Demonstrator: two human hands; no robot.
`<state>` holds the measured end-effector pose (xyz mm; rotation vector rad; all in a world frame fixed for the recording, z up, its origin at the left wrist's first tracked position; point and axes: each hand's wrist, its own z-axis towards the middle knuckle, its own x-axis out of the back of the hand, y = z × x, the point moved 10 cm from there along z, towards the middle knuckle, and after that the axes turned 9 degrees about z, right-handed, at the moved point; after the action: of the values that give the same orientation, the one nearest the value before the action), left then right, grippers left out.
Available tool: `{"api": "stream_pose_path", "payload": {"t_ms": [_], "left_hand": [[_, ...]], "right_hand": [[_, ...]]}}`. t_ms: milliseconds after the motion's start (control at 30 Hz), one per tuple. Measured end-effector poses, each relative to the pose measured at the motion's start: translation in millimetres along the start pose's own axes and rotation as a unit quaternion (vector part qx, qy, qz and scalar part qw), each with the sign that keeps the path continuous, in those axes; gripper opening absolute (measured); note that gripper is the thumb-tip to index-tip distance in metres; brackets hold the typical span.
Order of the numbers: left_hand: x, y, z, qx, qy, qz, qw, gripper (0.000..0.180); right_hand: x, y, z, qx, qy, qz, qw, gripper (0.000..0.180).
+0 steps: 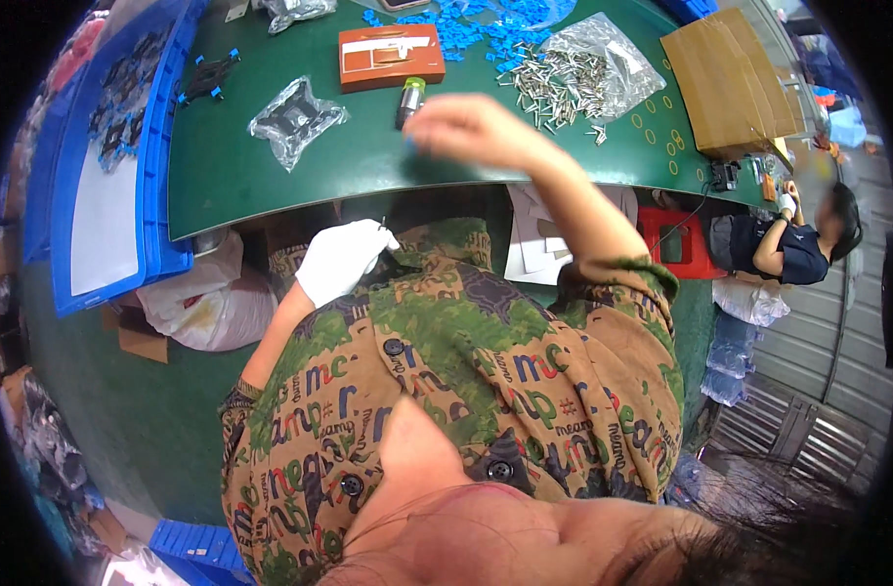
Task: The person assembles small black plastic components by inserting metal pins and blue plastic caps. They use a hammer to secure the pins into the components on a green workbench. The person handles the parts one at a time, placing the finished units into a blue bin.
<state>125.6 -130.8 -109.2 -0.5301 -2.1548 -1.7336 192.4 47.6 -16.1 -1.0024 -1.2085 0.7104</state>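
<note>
My left hand (pixel 341 262) wears a white glove and is held low in front of my lap, just off the table's near edge. Its fingers are closed; a small dark tip shows at them, but what they hold is mostly hidden. My right hand (pixel 471 132), bare and smeared by motion, hovers above the table's near side. A small blue plastic piece (pixel 408 144) shows at its pinched fingertips. Close behind that hand stands a dark cylinder with a yellow-green top (pixel 412 96). A clear plastic bag with a black part in it (pixel 297 119) lies to the left.
On the green table (pixel 222 186) are a red-brown box (pixel 390 57), scattered blue pieces (pixel 471 34), a heap of metal pins (pixel 561 86) and yellow rings (pixel 673 146). A blue crate (pixel 163 195) flanks the left, a cardboard box (pixel 728 78) the right. A co-worker (pixel 784 234) sits far right.
</note>
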Motion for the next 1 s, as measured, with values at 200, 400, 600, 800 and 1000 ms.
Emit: {"api": "stream_pose_path", "payload": {"t_ms": [200, 400, 600, 800, 1000], "left_hand": [[-1.9, 2.8, 1.5, -0.034, 0.011, 0.064, 0.997, 0.029], [1.0, 3.5, 1.6, -0.067, 0.028, 0.125, 0.990, 0.024], [-3.2, 6.2, 0.9, -0.089, 0.028, 0.150, 0.984, 0.023], [-3.4, 6.8, 1.9, -0.089, 0.023, 0.130, 0.987, 0.028], [-6.2, 5.4, 2.4, -0.045, -0.006, 0.099, 0.994, 0.033]], "right_hand": [[-93.7, -28.0, -36.3, 0.031, -0.028, -0.045, 0.998, 0.022], [-101.4, -42.5, -40.7, 0.092, -0.027, -0.188, 0.977, 0.022], [-102.0, -55.3, -39.9, 0.119, -0.029, -0.299, 0.946, 0.019], [-98.0, -38.4, -39.6, 0.054, -0.064, -0.216, 0.973, 0.027], [-79.5, -14.6, -46.0, -0.057, -0.053, -0.063, 0.995, 0.033]]}}
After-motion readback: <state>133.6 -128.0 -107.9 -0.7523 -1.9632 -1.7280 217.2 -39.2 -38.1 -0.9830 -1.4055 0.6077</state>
